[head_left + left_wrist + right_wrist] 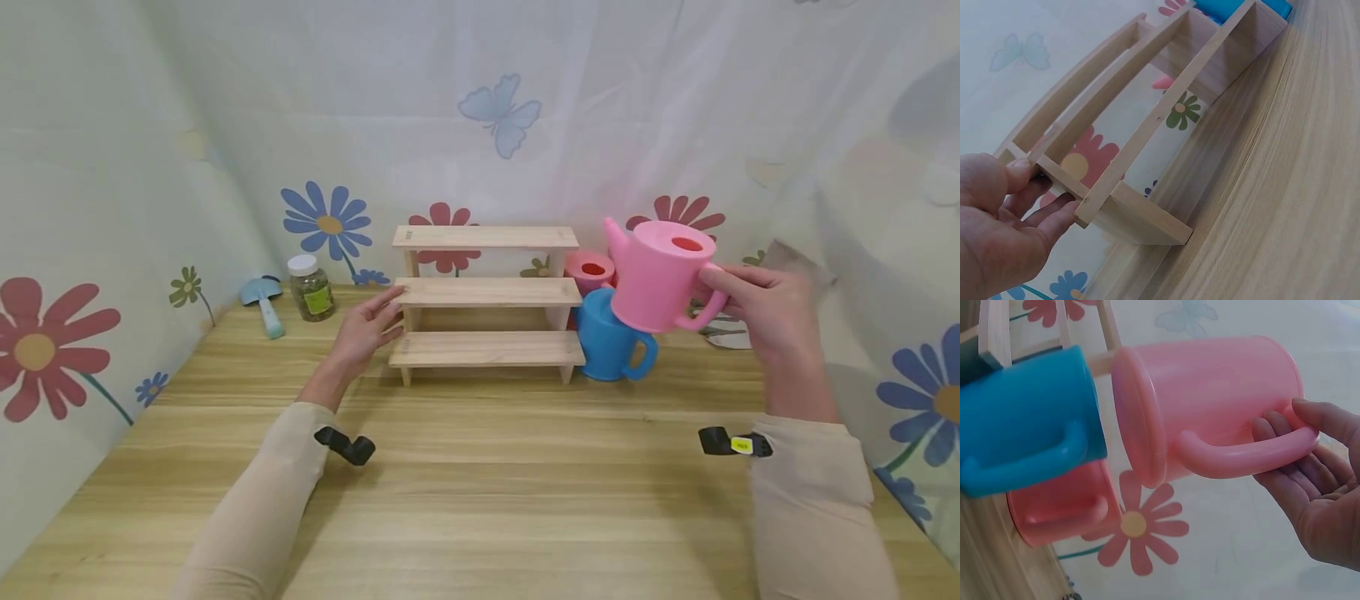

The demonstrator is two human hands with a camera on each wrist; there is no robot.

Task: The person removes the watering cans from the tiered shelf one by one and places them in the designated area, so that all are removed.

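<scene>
Three wooden steps form the rack [486, 293] on the worktop [480, 467]; the left hand [365, 329] touches its left end, fingers straight. Right hand [765, 308] grips the pink watering can [660, 273], raised above the blue can [609, 337].

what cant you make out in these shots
- Jar label: too small to read, head view.
- Darker pink can: mostly hidden by the held pink watering can and the blue can.
- Object by the right hand, head view: covered by that hand.
- Wooden shelf far end: cut off, left wrist view.
</scene>
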